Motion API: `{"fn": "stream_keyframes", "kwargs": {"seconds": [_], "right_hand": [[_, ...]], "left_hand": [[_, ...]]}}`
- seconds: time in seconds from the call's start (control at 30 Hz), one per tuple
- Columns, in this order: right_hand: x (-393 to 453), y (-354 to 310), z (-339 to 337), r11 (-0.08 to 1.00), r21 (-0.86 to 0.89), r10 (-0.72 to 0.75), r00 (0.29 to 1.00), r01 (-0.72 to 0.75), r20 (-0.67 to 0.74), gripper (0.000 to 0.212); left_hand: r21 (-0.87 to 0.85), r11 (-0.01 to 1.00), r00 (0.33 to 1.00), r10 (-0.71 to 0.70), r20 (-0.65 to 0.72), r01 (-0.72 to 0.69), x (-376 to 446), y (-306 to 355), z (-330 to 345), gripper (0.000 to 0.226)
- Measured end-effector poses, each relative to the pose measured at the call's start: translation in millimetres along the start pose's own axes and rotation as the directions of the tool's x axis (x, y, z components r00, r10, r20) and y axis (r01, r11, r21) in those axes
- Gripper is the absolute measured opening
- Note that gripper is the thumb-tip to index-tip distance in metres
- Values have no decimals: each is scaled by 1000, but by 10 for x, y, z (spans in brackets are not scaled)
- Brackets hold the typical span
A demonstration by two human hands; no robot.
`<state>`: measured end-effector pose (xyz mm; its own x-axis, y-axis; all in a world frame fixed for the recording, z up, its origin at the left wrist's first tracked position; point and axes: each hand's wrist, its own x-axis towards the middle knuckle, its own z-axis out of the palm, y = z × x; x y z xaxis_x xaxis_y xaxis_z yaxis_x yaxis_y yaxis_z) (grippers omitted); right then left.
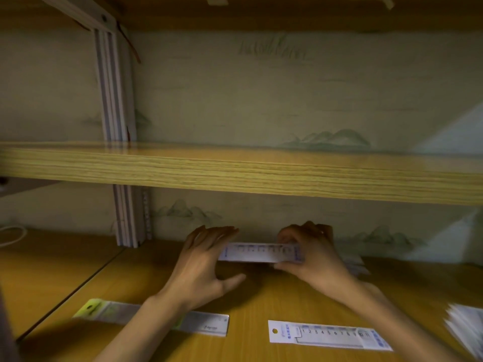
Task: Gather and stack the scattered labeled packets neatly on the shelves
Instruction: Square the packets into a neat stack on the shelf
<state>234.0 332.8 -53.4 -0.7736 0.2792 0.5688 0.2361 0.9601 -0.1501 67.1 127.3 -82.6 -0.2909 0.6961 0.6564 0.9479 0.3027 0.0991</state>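
On the lower shelf (146, 270), right hand (311, 254) pinches a packet (258, 253); left hand (201, 262) touches it, fingers straight.

The shelf board (235, 173) across the middle of the frame looks like yellowish wood-grain laminate, smooth with a faint sheen on top, and the counter (261, 296) below has the same warm wood finish, slightly glossy. At the left, the upright post (112, 100) looks like pale, matt grooved metal, and the back wall (261, 100) seems matt paper with faint green printed hills. The packets look like printed white card in clear glossy plastic: one (261, 253) at center between the hands, one (329, 335) at lower right and one (206, 323) at lower left.
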Motion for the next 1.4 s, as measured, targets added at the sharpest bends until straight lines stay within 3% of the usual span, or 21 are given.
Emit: {"fn": "stream_keyframes", "kwargs": {"seconds": [0.2, 0.37, 0.57, 0.7, 0.8, 0.87, 0.93, 1.07, 1.13, 1.4], "right_hand": [[-58, -265, 69, 998, 36, -57, 998, 56, 28, 48], [-69, -258, 88, 996, 82, -46, 998, 43, 37, 46], [-97, -256, 104, 993, 95, -80, 996, 76, 44, 47], [-21, 2, 27, 989, 136, -55, 998, 52, 18, 46], [45, 424, -105, 998, 40, 50, 999, -49, -9, 42], [61, 742, -140, 989, -78, 131, 986, -124, 100, 37], [23, 973, -115, 976, -154, 185, 958, -153, 221, 54], [-57, 1153, 29, 968, -102, 248, 916, -227, 315, 55], [-63, 1159, 97, 972, -116, 231, 922, -205, 312, 59], [-62, 1219, 149, 964, 35, 247, 934, -264, 259, 36]], "left_hand": [[46, 993, 994, 109, -22, -108, -2, 18, 40, 59], [87, 985, 989, 146, 19, -147, -17, 34, 69, 60], [88, 976, 979, 201, -16, -199, 10, 17, 129, 46], [188, 972, 988, 151, -45, -140, -1, -52, 167, 52], [262, 964, 993, 67, -93, -40, 2, -134, 173, 54], [306, 952, 992, 14, -123, 24, 6, -183, 179, 54], [325, 944, 991, -20, -132, 62, 1, -233, 195, 55], [317, 945, 988, -41, -147, 86, -8, -262, 224, 56], [306, 949, 988, -31, -154, 78, -11, -247, 219, 54], [313, 948, 987, -9, -163, 60, -19, -243, 200, 51]]}}
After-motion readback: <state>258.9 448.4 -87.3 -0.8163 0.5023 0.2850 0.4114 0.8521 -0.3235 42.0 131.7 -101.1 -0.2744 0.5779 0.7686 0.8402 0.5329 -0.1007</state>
